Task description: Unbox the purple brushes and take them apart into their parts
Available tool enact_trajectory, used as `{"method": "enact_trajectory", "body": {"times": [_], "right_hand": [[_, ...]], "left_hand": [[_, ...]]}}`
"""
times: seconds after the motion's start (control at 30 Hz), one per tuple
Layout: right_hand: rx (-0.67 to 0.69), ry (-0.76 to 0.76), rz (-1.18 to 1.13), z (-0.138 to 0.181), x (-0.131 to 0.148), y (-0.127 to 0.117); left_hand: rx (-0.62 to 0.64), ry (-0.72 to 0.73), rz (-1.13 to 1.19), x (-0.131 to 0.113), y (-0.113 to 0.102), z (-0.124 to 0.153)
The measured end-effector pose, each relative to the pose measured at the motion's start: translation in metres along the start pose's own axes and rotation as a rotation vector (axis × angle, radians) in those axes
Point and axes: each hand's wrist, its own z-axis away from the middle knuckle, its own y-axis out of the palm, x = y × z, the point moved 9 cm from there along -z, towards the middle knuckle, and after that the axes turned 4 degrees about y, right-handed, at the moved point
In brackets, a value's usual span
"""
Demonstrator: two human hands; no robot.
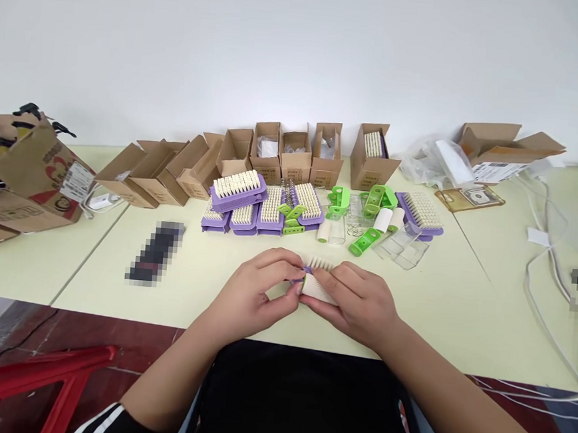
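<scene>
Close to the table's front edge, both hands are on one purple brush with cream bristles. A white ribbed roller with a green end lies along its near side. My left hand pinches the left end of the brush and roller with thumb and fingers. Wrapped over the right part, my right hand has its fingers across the roller and covers much of it. Beyond the hands lie more purple brushes, green plastic pieces, white rollers and clear plastic covers. Metal springs rest among the brushes.
Small open cardboard boxes line the wall, one with a brush inside. A larger carton and plastic bags stand right. Left are a big carton and a blurred dark object. White cables cross the right side.
</scene>
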Motion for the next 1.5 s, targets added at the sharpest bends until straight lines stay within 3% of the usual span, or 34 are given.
{"method": "enact_trajectory", "body": {"times": [0.27,0.47,0.73,0.93,1.23,1.5], "right_hand": [[0.086,0.003,0.014,-0.009,0.01,0.002],[0.148,-0.005,-0.046,-0.011,0.007,0.006],[0.276,0.05,-0.127,-0.02,0.0,0.013],[0.352,0.043,-0.152,-0.031,-0.001,0.025],[0.313,0.04,-0.093,-0.037,0.006,0.031],[0.244,0.084,-0.059,-0.029,0.005,0.031]], "left_hand": [[-0.073,-0.243,0.44,0.03,0.003,0.022],[-0.031,-0.272,0.6,0.032,0.004,0.031],[-0.008,-0.189,0.43,0.028,-0.007,0.028],[0.108,-0.078,0.184,0.023,-0.02,0.021],[-0.02,-0.053,0.023,0.012,-0.021,0.024],[0.031,-0.046,0.056,0.019,-0.018,0.021]]}}
